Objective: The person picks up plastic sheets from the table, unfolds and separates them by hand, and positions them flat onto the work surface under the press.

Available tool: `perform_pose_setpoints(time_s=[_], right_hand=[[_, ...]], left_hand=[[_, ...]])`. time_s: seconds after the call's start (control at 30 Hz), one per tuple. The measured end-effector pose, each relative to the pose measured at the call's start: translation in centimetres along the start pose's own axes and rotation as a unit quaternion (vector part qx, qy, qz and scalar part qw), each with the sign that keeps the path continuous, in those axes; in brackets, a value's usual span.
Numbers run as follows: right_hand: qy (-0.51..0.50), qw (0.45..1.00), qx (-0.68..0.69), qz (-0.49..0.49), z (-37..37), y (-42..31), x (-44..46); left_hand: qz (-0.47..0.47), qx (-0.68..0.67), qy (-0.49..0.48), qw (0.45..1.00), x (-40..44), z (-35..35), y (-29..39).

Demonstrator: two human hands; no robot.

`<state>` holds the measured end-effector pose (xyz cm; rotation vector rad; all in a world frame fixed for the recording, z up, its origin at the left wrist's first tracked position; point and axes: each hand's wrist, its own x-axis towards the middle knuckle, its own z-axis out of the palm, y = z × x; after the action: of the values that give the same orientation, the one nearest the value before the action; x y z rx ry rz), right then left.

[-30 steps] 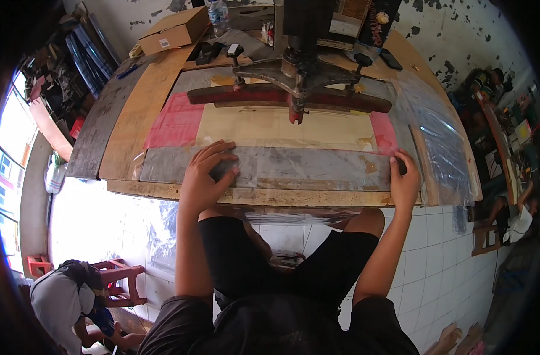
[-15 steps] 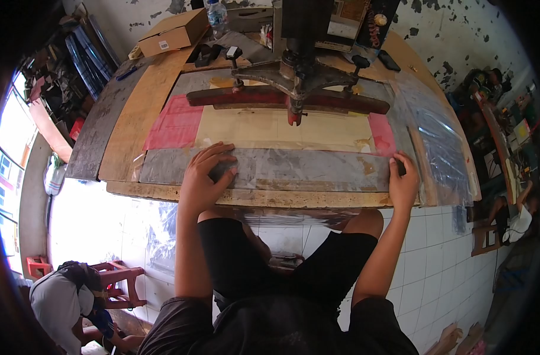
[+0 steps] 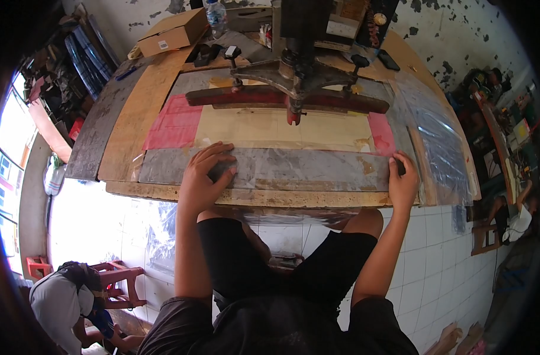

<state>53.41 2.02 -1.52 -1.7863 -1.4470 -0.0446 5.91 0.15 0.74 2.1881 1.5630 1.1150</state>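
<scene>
The grey strip lies flat along the near side of the bench, just behind its rough wooden front edge, with glossy streaks suggesting a clear film over it, though the film's outline cannot be made out. The left hand rests on the strip's left part, its grip open, fingers laid together and thumb apart. The right hand is at the strip's right end, thumb and forefinger curled close to each other; whether that grip pinches anything I cannot tell. The step in hand looks like steadying or squaring something flat at both ends, and any next adjustment would call for both hands to work evenly, without creasing or skewing it. Beyond the strip lies a yellowish sheet, flanked by a left pink patch and a right pink patch. Above its far part hangs a press head with a long reddish bar, so fingers would best keep clear of that. Clear plastic sheets lie to the right; a cardboard box sits far left.
</scene>
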Motion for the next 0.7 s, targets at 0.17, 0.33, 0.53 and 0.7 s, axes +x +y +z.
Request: perform_pose_setpoints(time_s=[0.17,0.33,0.53,0.7], right_hand=[[0.010,1.000,0.014,-0.017,0.08,0.13,0.04],[0.015,1.000,0.006,-0.018,0.09,0.12,0.01],[0.006,1.000,0.017,0.004,-0.18,-0.58,-0.08],[0.004,1.000,0.008,0.014,-0.16,-0.57,-0.07]], left_hand=[[0.000,-0.009,0.000,1.000,0.09,0.01,0.07],[-0.012,-0.017,-0.011,1.000,0.02,-0.10,0.20],[0.000,-0.008,0.002,1.000,0.00,-0.08,0.13],[-0.008,0.000,-0.001,1.000,0.03,-0.02,0.12]])
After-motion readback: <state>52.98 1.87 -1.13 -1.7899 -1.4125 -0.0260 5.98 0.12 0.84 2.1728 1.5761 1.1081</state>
